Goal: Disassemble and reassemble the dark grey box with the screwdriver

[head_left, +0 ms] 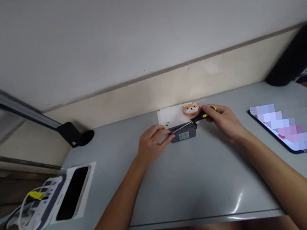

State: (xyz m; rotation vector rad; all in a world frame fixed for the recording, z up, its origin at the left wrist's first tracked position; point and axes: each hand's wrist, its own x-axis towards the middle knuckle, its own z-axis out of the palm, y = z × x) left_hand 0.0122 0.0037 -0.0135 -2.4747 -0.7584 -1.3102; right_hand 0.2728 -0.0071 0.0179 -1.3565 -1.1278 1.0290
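A small dark grey box-shaped device (185, 135) with a pale label on its side lies on the grey table (187, 179), near the far edge. My left hand (152, 143) is closed on the device's left end and steadies it. My right hand (222, 119) is closed on the black-and-yellow handle of a screwdriver (193, 121). The screwdriver's metal shaft slants left and down, with its tip at the device's top left corner beside my left fingers.
A white paper sheet (172, 115) with a few tiny dark screws and an orange animal-shaped item (190, 109) lies behind the device. A tablet (285, 129) rests at the right. A power strip (43, 202) with cables sits at the left edge, a black clamp base (76, 135) beyond it.
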